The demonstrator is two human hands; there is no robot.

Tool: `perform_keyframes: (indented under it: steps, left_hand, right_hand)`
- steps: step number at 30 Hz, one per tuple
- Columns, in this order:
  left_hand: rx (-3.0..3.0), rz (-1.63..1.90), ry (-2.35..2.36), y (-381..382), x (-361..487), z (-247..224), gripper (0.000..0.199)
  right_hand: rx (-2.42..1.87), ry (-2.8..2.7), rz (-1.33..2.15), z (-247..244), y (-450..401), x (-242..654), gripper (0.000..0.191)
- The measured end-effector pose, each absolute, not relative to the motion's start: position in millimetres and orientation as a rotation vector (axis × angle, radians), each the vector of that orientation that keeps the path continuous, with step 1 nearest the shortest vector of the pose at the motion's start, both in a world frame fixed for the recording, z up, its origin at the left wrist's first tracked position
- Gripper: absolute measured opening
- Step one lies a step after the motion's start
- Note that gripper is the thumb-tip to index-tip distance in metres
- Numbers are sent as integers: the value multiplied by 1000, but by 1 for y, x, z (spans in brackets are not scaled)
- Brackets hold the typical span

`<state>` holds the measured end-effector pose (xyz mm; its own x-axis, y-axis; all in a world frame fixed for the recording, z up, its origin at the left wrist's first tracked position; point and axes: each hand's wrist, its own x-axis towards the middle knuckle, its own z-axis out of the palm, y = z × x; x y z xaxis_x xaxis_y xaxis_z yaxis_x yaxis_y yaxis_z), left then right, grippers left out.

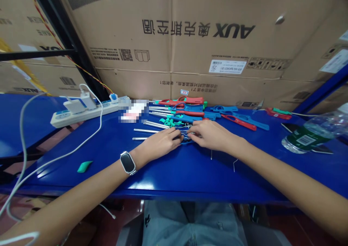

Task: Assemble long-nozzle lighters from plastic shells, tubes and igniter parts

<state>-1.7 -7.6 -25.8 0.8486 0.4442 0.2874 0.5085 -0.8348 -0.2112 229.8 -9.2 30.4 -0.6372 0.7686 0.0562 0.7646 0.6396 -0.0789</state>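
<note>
My left hand (pixel 164 141), with a smartwatch (pixel 127 162) on its wrist, has its fingers closed in a pinch near the table's middle. My right hand (pixel 209 134) pinches close opposite it. A thin wire-like piece and a dark and blue part show between the fingertips; what each hand grips is hidden. Metal lighter tubes (pixel 144 130) stick out to the left from under my hands. Just beyond lie green triggers (pixel 171 122) and several long-nosed lighters, one with a red handle (pixel 194 100) and another with a blue handle (pixel 187 117).
Blue and red handle shells (pixel 239 122) lie at the right back. A plastic bottle (pixel 307 135) rests on its side far right. At left are a power strip (pixel 62 120), a white cable (pixel 89 139) and a green piece (pixel 85 166). Behind stands a large carton (pixel 174 57).
</note>
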Motion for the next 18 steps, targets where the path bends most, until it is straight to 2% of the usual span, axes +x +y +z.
perform_keyframes:
  steps: [3, 7, 18]
  left_hand:
    - [-2699, -324, -725, -9, -1, -29, 40]
    - [-2681, -340, -721, -9, -1, -30, 39]
    - [-2713, -360, -743, -11, -4, -29, 38]
  right_hand:
    - [-1256, -2740, 313, 30, 4, 219, 13]
    - [-1274, -2694, 468, 21, 14, 218, 18]
    - [-1251, -2548, 548, 2, 13, 225, 17]
